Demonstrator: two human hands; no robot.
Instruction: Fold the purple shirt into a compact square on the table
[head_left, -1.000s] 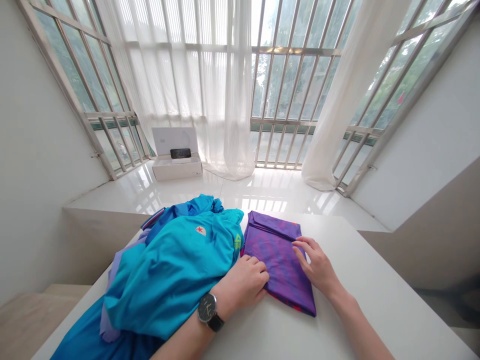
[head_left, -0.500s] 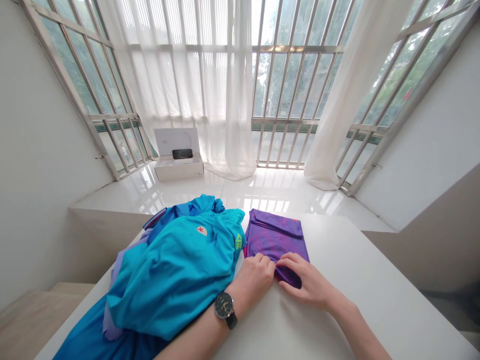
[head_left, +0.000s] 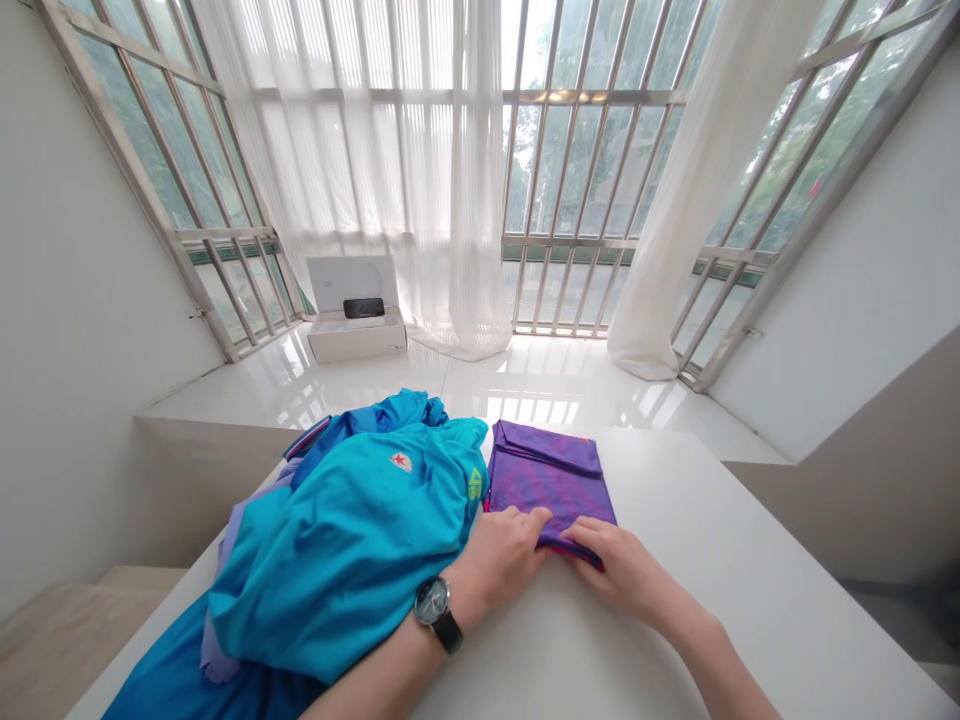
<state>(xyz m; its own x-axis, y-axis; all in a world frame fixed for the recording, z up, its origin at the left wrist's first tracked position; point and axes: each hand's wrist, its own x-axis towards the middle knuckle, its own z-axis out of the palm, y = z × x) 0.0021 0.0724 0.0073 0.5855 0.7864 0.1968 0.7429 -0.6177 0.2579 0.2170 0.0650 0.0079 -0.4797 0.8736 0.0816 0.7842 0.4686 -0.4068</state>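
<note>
A folded purple shirt (head_left: 551, 480) with pinkish-red patches lies flat on the white table, a folded band across its far end. My left hand (head_left: 516, 540), below a wristwatch (head_left: 433, 602), grips the near left edge with curled fingers. At the near right corner, my right hand (head_left: 611, 560) has its fingers on top and its thumb tucked under the cloth, mostly hidden. Left of the shirt and close to my left forearm is a heap of clothes, topped by a turquoise shirt (head_left: 360, 540) with a small badge and a yellow-green logo.
The white table (head_left: 750, 600) runs up to a glossy window sill (head_left: 570, 385). On the sill stands an open white box (head_left: 358, 340) with a black phone-like device (head_left: 364, 308). White curtains (head_left: 480, 200) hang before the barred windows. Darker blue and lilac clothing lies under the turquoise shirt.
The shirt's near right corner, which hung dark and loose, is now folded in flatter. My right thumb has gone under the edge, and my left hand has shifted slightly left.
</note>
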